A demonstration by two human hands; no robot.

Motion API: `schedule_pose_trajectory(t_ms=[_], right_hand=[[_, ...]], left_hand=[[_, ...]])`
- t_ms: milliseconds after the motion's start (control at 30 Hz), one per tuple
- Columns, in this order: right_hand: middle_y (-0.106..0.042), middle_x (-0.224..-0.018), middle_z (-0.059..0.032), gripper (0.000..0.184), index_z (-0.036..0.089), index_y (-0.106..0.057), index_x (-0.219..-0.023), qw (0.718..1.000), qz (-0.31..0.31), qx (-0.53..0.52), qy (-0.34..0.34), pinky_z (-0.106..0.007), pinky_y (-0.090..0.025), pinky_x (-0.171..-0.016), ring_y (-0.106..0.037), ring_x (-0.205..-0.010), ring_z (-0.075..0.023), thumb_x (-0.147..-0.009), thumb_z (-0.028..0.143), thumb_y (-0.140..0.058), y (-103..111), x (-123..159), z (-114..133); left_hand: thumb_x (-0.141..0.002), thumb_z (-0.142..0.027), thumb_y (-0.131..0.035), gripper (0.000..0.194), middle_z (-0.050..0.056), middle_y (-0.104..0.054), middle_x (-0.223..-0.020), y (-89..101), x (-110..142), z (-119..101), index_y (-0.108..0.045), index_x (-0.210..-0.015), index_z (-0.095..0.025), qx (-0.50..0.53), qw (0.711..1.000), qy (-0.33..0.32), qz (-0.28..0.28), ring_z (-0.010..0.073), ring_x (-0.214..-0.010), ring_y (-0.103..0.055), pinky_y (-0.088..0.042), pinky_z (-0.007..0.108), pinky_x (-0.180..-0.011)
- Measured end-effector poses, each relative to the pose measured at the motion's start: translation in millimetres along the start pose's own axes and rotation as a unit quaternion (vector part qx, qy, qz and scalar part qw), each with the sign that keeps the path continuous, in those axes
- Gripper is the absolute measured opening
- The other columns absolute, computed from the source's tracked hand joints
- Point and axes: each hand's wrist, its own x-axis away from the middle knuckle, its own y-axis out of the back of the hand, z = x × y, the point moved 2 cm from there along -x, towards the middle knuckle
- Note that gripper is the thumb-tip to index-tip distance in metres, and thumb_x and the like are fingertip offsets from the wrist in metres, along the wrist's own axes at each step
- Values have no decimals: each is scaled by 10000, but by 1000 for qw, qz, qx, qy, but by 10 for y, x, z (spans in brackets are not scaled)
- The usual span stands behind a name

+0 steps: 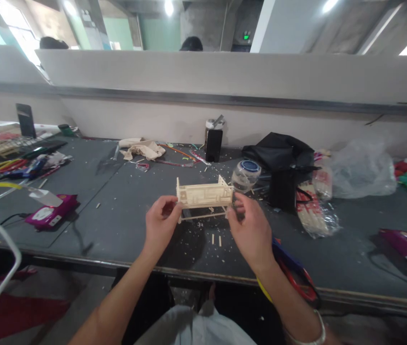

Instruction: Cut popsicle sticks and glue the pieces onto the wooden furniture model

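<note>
A small frame of pale wooden sticks (205,194), with a latticed front panel and short posts at its ends, is between my two hands over the dark table. My left hand (163,215) grips its left end, thumb in front and fingers curled behind. At the opposite end, my right hand (248,225) pinches the lower corner between thumb and fingers. Two short loose wood pieces (216,240) lie on the table just below the frame. Pale chips are scattered around them.
A clear jar with a blue lid (246,175) stands behind my right hand, near a black bag (282,151). A phone (214,145) leans upright at the back. Purple power strips (50,213) lie on both sides. Coloured-handled tools (295,270) rest by my right forearm.
</note>
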Motion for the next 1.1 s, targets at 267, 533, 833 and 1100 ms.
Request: schedule_pose_trajectory(t_ms=[267,533,833,1100], right_hand=[[-674,-799,-34,243,173,-632,-1020,999,20,-35,-4,-277,-490,-686,-614,-649,-153,-843,335,-589,-241,276,228],[-681,-785,-70,166,176,-653,-824,1000,-17,-1,-6,-301,-439,-699,-617,-721,-194,-859,245,-505,-445,200,264],[-599,-666,57,120,202,-580,-732,923,311,-187,131,-171,-405,-577,-539,-600,-79,-816,145,-517,-314,556,747],[-567,-711,13,162,208,-504,-757,943,219,-184,172,-230,-400,-634,-528,-666,-116,-880,163,-410,-257,536,718]], left_hand=[[-814,-290,-619,124,4,-637,-797,-32,158,110,-641,-885,-191,-14,999,-47,-16,130,-722,-594,-480,233,-686],[-824,-279,-615,114,8,-631,-787,-65,231,149,-645,-892,-193,-3,998,-59,9,134,-717,-588,-493,246,-696],[-812,-258,-617,88,3,-608,-775,-25,271,112,-636,-872,-198,3,998,-52,31,134,-721,-584,-499,244,-697],[-809,-260,-619,87,4,-610,-762,-35,289,139,-643,-868,-201,14,997,-64,26,137,-723,-597,-514,250,-698]])
